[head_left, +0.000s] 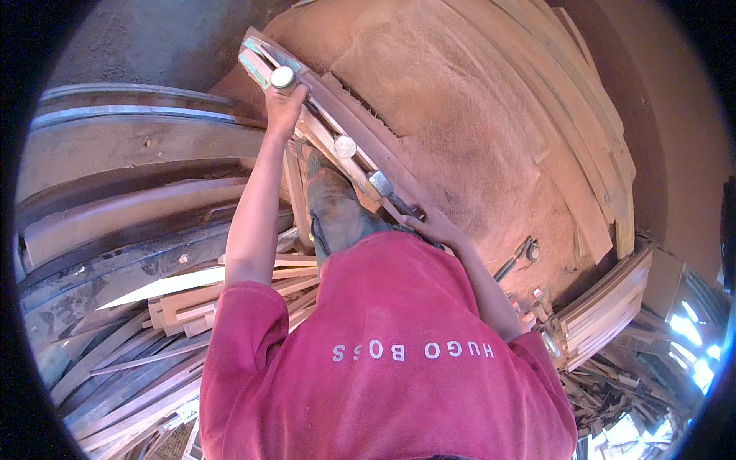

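A long, narrow wooden workpiece [330, 115] with a slot along it runs diagonally from the upper left toward my body. My left hand [284, 113] is closed at its far part, just below a round pale disc [282, 77]; the grip is partly hidden, so I cannot tell what it holds. A second round pale disc [345, 146] sits farther along the slot. My right hand [438, 228] is closed around the dark handle of a hammer [381, 183], close to my waist. Its metal head lies over the near part of the workpiece.
Sawdust [460, 146] covers the ground ahead. Long curved boards [529, 69] lie at the upper right, with stacked slats [609, 307] below. More planks [138, 215] and loose strips [146, 368] fill the left. A dark-handled tool [515, 257] lies right of my right arm.
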Action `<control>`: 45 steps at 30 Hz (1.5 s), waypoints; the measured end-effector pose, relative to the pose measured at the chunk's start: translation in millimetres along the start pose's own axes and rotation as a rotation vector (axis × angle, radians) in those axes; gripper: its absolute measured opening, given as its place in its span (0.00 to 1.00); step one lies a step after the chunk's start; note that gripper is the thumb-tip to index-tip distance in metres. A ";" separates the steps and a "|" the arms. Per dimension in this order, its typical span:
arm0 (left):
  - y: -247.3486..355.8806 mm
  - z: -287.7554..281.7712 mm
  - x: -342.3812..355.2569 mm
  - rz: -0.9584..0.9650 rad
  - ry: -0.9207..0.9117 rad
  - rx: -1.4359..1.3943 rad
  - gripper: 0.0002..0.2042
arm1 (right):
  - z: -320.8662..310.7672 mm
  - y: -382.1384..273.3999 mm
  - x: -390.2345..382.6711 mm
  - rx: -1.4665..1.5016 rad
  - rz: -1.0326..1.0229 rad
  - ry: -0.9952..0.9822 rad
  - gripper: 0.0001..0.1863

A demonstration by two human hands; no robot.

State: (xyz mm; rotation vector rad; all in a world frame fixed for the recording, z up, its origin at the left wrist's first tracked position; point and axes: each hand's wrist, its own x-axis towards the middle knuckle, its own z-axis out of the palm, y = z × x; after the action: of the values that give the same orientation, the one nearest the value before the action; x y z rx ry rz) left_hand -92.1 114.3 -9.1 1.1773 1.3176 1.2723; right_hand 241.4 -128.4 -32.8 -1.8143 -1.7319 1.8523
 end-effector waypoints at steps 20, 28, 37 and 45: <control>-55.4 -10.5 3.4 0.079 0.089 0.070 0.04 | 13.8 -14.9 15.5 -0.095 0.047 -0.008 0.25; -93.5 -10.0 26.0 -0.002 0.232 0.044 0.09 | 22.3 -24.8 19.1 -0.192 0.150 0.095 0.21; -108.7 9.8 15.5 0.228 0.397 0.160 0.07 | -62.2 -155.3 69.8 0.050 0.329 -0.468 0.19; -74.6 3.6 23.7 0.293 0.244 0.164 0.06 | -42.3 -82.0 12.7 0.255 -0.119 -0.208 0.19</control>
State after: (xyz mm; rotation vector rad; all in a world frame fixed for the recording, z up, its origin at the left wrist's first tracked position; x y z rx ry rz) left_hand -93.7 137.9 -83.8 1.4035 1.4880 1.5820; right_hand 215.2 -61.3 26.3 -1.4412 -1.5325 2.1595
